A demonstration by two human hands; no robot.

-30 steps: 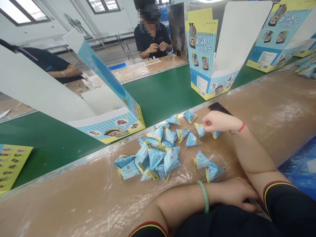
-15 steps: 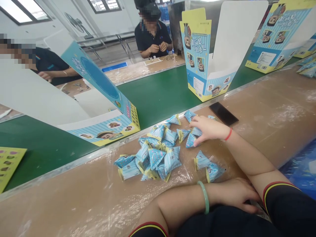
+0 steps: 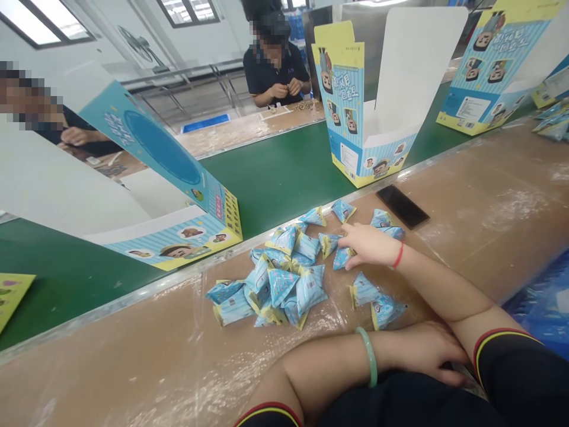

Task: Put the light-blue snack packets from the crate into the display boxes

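My right hand (image 3: 368, 244), with a red string on its wrist, is over the right side of a pile of small blue-and-yellow pyramid-shaped packets (image 3: 284, 284). Its thumb and fingers are spread, and the thumb touches or lies just over one packet (image 3: 342, 258); the palm hides part of it. My left hand (image 3: 433, 353) rests low by my body, its fingertips partly hidden under my right forearm. Thumb and fingers there stand apart, and nothing shows in them. A green bangle (image 3: 368, 357) circles that wrist. Two packets (image 3: 377, 302) lie between my arms.
Beyond the brown tabletop (image 3: 133, 356) runs a green conveyor belt (image 3: 275, 160). On it stand open printed cartons, one left (image 3: 178, 237) and one ahead (image 3: 377, 160). A black phone (image 3: 402, 206) lies by the belt. Two people sit across; a blue crate (image 3: 537, 308) is at right.
The cartons have shifted left along the belt. My right hand has drawn slightly left and down, uncovering packets to its right. My left hand has stayed in place.
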